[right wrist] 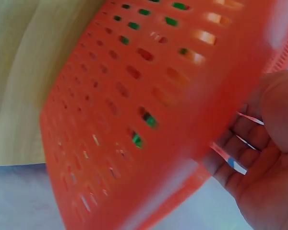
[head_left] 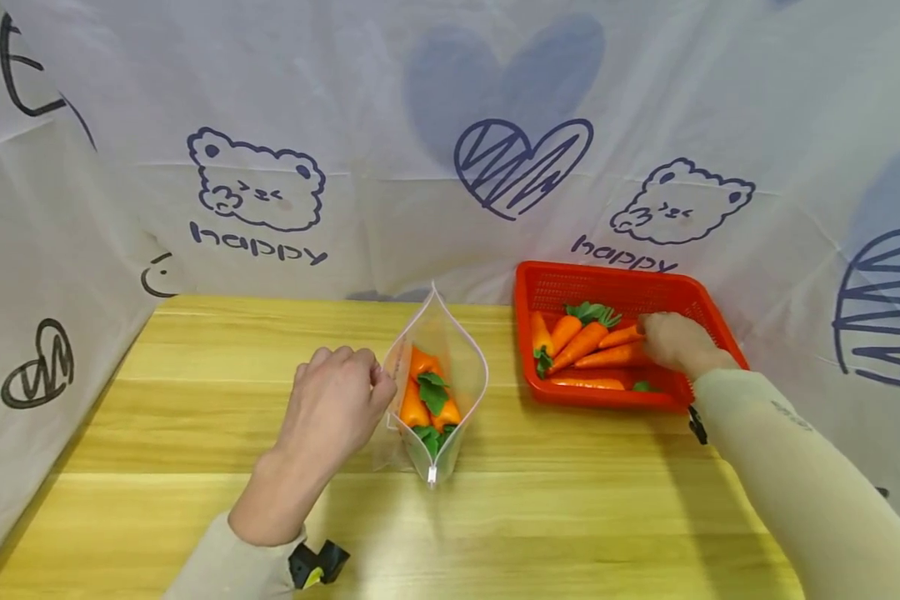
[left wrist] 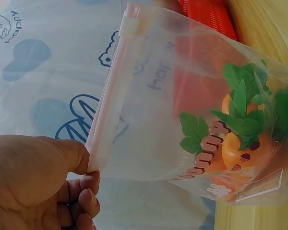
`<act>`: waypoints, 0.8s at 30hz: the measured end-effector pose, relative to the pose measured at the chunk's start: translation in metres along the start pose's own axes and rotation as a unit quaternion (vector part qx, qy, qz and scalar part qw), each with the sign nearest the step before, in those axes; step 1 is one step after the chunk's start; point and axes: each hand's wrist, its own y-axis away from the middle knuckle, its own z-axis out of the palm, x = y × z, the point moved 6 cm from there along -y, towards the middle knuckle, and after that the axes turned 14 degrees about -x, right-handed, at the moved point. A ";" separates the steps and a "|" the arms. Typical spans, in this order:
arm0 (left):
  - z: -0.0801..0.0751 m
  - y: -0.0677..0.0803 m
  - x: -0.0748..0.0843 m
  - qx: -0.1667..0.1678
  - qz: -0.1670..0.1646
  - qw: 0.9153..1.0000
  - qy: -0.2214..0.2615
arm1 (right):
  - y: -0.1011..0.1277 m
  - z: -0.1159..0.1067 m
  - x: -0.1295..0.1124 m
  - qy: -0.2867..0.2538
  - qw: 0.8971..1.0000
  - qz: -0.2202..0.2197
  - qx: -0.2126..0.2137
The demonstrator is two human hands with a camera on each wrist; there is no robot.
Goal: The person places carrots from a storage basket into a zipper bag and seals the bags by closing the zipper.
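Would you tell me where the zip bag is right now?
In the head view the zip bag stands open mid-table, pinched by the left hand, left of the red basket.

Head view down over table (head_left: 195,500), wrist views close, sharing basket (head_left: 540,283)

wooden table (head_left: 195,350), printed sheet (head_left: 420,125) backdrop, perhaps plastic

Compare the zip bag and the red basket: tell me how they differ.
The zip bag is clear, soft plastic; the red basket is opaque, rigid and perforated. The bag stands upright with its mouth held open by the left hand pinching its rim; the basket lies flat and low, with the right hand reaching among its carrots. Both sit on the wooden table and hold orange toy carrots with green tops.
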 end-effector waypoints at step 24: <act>0.001 -0.003 -0.003 -0.023 -0.009 0.999 0.020 | -0.011 0.035 -0.005 0.040 0.998 -0.026 -0.042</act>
